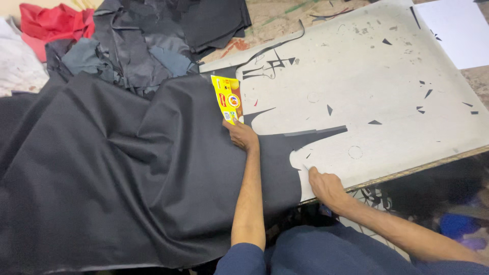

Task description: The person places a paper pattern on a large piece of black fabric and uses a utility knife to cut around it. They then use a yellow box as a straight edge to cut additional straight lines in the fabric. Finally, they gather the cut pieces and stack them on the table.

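- Pressing down on a yellow printed card (227, 98), the left hand (241, 135) pins its lower end with bent fingers against the black leather sheet (117, 173).
- The right hand (325, 185) lies palm-down with fingers spread flat, just beside the sheet's cut edge, on the pale cutting board (387, 86).
- Between the two hands the sheet ends in a thin pointed strip (318, 134) running away from the left hand.
- Small black offcuts (375, 122) are scattered beyond the right hand.
- Farther beyond the left hand, a pile of dark leather pieces (147, 35) sits, with red cloth (51, 23) beside it.
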`<state>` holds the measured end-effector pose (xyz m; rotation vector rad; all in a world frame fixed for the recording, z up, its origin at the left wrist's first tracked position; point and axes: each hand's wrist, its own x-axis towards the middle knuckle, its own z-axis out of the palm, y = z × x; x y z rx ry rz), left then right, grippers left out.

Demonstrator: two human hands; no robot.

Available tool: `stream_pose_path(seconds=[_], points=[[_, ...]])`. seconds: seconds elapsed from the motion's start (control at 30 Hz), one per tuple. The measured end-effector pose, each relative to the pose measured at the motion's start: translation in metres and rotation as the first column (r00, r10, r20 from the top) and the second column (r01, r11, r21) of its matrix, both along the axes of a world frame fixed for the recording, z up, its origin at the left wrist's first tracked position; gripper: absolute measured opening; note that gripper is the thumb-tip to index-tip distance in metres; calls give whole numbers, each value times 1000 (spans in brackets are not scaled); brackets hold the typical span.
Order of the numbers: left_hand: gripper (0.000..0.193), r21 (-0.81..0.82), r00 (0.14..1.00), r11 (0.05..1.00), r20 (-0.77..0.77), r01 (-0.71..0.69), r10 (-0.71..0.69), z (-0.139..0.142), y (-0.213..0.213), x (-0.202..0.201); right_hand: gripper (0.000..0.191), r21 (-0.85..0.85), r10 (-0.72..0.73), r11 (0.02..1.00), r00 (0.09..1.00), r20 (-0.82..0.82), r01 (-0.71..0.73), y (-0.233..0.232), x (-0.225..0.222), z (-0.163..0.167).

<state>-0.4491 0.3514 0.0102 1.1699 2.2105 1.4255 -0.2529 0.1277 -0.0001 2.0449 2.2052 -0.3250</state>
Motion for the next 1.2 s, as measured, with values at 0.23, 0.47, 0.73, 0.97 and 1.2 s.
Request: stream_pose_path(seconds=[0.23, 0.47, 0.73, 0.97, 1.2], points=[[35, -44, 1000, 999, 14, -4, 4, 6, 1, 1, 21, 90, 50, 995, 997, -54, -45, 124, 46, 34], [44, -104, 999, 993, -11, -52, 51, -9, 5, -4, 45, -668, 287, 694, 954, -87, -270, -2, 55, 46], [38, 163, 998, 985, -33, 56, -51, -26, 1, -11, 26, -253, -557, 805, 535, -635, 537, -85, 99, 23], [33, 164, 977, 983, -207, 85, -50, -22, 0, -8, 31, -179, -605, 706, 453, -654, 685, -85, 254, -27], [31, 333, 978, 943, -191, -14, 82, 5, 2, 22, 32, 205, -693, 606, 637, -338, 769, -3, 523, 15]])
